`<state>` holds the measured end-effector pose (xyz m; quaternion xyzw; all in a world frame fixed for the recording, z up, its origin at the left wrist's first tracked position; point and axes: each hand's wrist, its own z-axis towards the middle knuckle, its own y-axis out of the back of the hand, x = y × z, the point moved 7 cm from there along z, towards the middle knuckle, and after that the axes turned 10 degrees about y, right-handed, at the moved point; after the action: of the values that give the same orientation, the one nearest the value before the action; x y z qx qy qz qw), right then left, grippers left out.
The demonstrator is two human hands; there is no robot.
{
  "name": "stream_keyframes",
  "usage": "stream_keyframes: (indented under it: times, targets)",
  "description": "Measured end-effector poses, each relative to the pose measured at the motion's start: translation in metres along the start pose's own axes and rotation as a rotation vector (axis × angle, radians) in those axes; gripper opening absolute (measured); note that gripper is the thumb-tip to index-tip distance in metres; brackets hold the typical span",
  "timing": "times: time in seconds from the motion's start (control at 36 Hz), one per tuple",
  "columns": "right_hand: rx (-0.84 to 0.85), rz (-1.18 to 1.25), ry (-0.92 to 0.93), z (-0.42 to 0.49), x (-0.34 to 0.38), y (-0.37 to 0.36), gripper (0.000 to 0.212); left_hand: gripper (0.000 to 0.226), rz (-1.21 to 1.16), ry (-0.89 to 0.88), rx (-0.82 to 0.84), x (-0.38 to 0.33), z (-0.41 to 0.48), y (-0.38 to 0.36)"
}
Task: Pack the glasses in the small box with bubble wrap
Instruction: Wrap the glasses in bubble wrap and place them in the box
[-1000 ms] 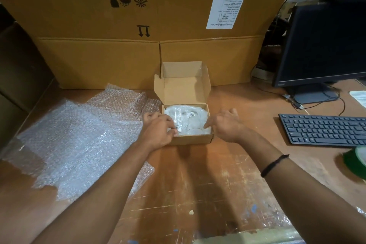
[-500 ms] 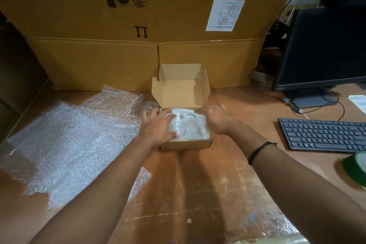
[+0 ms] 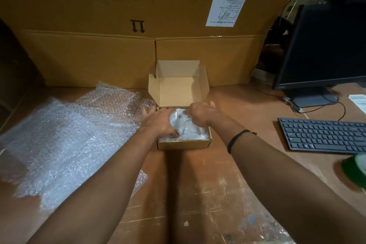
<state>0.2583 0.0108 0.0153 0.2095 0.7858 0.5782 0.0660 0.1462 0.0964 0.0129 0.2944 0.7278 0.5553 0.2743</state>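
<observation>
— Where were the glasses?

— The glasses (image 3: 188, 128) lay inside the small box (image 3: 184, 144), with white bubble wrap (image 3: 201, 134) around them. Some clear glass showed through the wrap, but how many pieces there were I could not tell. The box stood near the middle of the worktop (image 3: 198, 184), and its lid (image 3: 178, 91) stood up at the far side.

— And the hands?

— Both were at the box. The left hand (image 3: 158, 123) lay over the left wall, its fingers stretched forward and spread, so its grip was apart. Only the thumb pressed down on the wrap. The right hand (image 3: 200, 114) was over the far right part, with its fingers bent down into the wrap. Whether its grip pinched the wrap or only pushed it, I could not tell.

— What else was there?

— Loose sheets (image 3: 69, 134) of the same wrap lay just left of the box, under the left arm. Big cartons (image 3: 79, 55) stood behind. To the right were a dark monitor (image 3: 326, 45), a keyboard (image 3: 322, 134) and a green tape roll (image 3: 354, 168) at the edge of the view
</observation>
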Motion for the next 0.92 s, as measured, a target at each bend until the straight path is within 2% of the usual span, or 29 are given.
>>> stream_keyframes:
  times: [0.08,0.14,0.25,0.39,0.5,0.58,0.64,0.72,0.78,0.83,0.92]
  targets:
    - [-0.146,-0.160,0.005,-0.013,-0.007,0.022,0.038,0.096,0.062,-0.042,-0.200,0.003,-0.012,0.010]
    - [-0.137,-0.259,-0.006,-0.021,-0.010,0.022,0.037,0.089,0.067,-0.030,-0.281,0.007,-0.019,0.010]
    - [-0.034,-0.217,-0.031,-0.026,-0.012,-0.001,0.041,0.082,0.053,0.047,-0.210,0.012,-0.021,-0.004]
    - [0.030,-0.134,-0.045,-0.029,-0.011,-0.005,0.042,0.081,-0.023,0.059,-0.156,0.013,-0.025,-0.011]
    - [0.064,-0.097,-0.052,-0.039,-0.004,-0.008,0.031,0.076,-0.301,0.000,-0.247,0.020,-0.045,-0.009]
    - [-0.147,-0.057,-0.041,-0.049,0.006,-0.006,0.037,0.060,-0.520,-0.012,-0.352,0.039,-0.068,-0.010]
    - [-0.339,0.025,-0.002,-0.062,0.024,-0.006,0.039,0.045,-0.570,0.026,-0.400,0.060,-0.084,-0.018]
    - [-0.542,0.169,0.186,-0.087,0.072,-0.016,0.036,0.023,-0.580,0.102,-0.445,0.098,-0.108,-0.031]
    - [-0.524,0.203,0.257,-0.098,0.103,-0.036,0.034,0.019,-0.544,0.167,-0.467,0.121,-0.122,-0.036]
    - [-0.431,0.194,0.288,-0.103,0.132,-0.061,0.036,0.017,-0.502,0.243,-0.499,0.147,-0.137,-0.039]
    - [-0.269,0.203,0.275,-0.101,0.157,-0.100,0.050,0.026,-0.392,0.365,-0.529,0.185,-0.156,-0.042]
